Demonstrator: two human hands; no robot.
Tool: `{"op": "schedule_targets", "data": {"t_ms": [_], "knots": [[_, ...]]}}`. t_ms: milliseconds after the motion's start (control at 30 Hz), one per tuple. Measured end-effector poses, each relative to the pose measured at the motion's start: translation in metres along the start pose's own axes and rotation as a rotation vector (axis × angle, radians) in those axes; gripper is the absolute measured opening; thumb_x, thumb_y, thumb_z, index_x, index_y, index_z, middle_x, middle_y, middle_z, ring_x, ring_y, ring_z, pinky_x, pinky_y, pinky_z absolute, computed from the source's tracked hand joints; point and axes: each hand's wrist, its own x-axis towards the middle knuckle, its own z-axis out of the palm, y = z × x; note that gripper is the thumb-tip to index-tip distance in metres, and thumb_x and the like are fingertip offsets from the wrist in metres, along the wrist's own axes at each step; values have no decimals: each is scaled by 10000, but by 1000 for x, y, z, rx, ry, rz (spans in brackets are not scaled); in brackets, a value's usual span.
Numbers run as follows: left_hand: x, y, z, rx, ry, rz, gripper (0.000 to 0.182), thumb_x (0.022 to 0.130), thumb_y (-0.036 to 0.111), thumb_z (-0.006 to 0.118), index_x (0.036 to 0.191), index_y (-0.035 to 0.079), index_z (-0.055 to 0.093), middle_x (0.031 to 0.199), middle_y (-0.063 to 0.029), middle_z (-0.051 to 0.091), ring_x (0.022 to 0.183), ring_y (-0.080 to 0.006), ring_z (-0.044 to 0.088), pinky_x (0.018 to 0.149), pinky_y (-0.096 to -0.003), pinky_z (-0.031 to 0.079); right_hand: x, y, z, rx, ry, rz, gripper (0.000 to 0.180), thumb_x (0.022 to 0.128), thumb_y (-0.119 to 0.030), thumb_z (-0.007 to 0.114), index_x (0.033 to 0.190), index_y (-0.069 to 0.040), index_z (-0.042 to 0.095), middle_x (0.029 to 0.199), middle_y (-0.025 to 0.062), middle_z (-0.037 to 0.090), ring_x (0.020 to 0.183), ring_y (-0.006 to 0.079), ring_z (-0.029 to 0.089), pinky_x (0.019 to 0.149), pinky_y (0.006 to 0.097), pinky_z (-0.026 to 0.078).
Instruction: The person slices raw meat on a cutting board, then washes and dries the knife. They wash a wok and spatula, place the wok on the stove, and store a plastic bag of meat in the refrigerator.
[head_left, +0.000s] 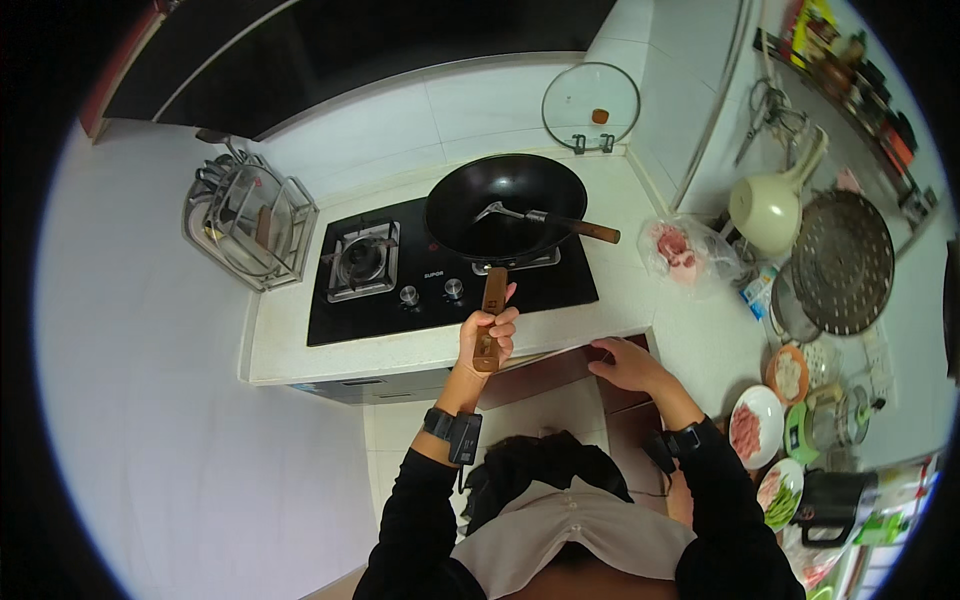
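My left hand (489, 337) is closed around the wooden handle (495, 289) of a black wok (457, 225). The wok rests on the right burner of a black glass gas hob (420, 307). Inside it lies the head of a metal spatula (499, 211); its wooden grip (596, 230) sticks out over the right rim. My right hand (628, 364) is below the counter's front edge, thumb and fingers apart. Its fingertips are by the corner of a dark red cabinet door (540, 375) that stands ajar; whether they touch it I cannot tell.
A glass lid (592, 101) leans on the back wall. Raw meat in a plastic bag (679, 255) lies right of the hob. Plates of sliced meat (746, 431) and green peppers (781, 502) stand further right. A rack of lids (255, 217) is at the left.
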Motion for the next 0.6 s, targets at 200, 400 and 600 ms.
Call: {"op": "schedule_targets", "data": {"t_ms": [200,400,600], "knots": [[35,16,-21,215,135,48,650,702,77,468,1301,208,253,728,-35,393,571,-102,452,517,-237,484,70,-7,-21,52,-41,-71,465,758,-303,546,1100,6,486,1096,195,511,1025,324,479,891,347,364],[43,7,-33,389,197,-111,689,729,95,485,1323,264,179,807,-55,471,666,-154,518,577,-252,469,109,-20,-12,508,-142,98,472,821,-386,486,1078,10,504,954,134,584,907,226,535,790,296,400],[46,18,-35,857,320,-282,522,806,224,527,1253,153,268,956,-76,495,850,-174,536,713,-304,465,129,-41,11,805,-247,213,448,822,-402,487,1023,-4,523,785,67,560,732,111,521,617,231,425]]}}
